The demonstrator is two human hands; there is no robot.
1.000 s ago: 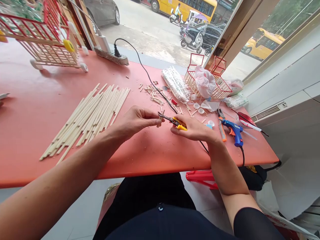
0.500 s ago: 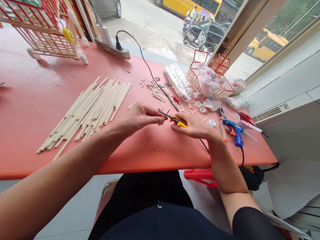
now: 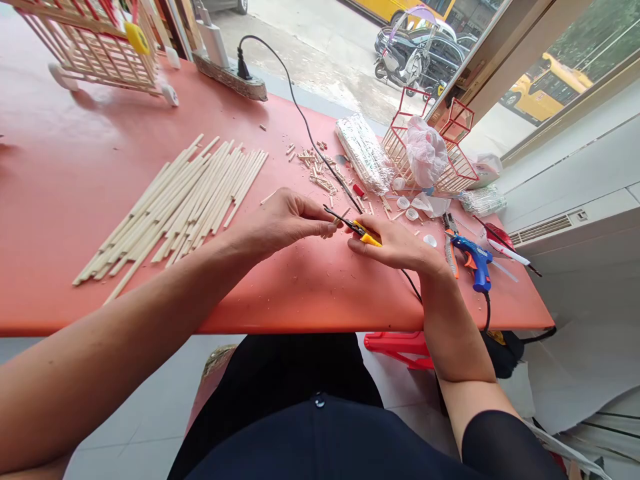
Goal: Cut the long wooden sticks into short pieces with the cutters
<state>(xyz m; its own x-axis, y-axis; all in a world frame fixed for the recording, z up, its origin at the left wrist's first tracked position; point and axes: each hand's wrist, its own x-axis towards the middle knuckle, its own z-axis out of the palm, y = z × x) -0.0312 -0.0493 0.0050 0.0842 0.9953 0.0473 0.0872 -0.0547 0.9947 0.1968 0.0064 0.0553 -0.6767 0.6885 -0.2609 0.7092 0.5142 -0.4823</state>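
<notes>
My left hand [image 3: 293, 223] pinches a short piece of wooden stick [image 3: 342, 217] between thumb and fingertips, above the table's front half. Wrapped in my right hand [image 3: 400, 245] are yellow-handled pliers [image 3: 369, 236], their dark jaws pointing left at the stick piece. The jaws cross right by my left fingertips; whether they bite into the wood I cannot tell. Left of my hands lies a spread of long wooden sticks [image 3: 175, 207]. Many short cut pieces [image 3: 320, 172] are scattered beyond my hands.
A blue glue gun [image 3: 475, 261] lies at right beside other pliers [image 3: 450, 243]. Behind stand a small stick-built cart [image 3: 457, 167] and a foil-like packet [image 3: 365, 153]. A larger cart [image 3: 100, 57] and a power strip [image 3: 230, 77] are at back left. A black cable [image 3: 305, 113] crosses the red table [image 3: 280, 293].
The view has tilted slightly, so the table sits a little higher in the picture. Both hands keep the same grips, with the stick piece and pliers still close together.
</notes>
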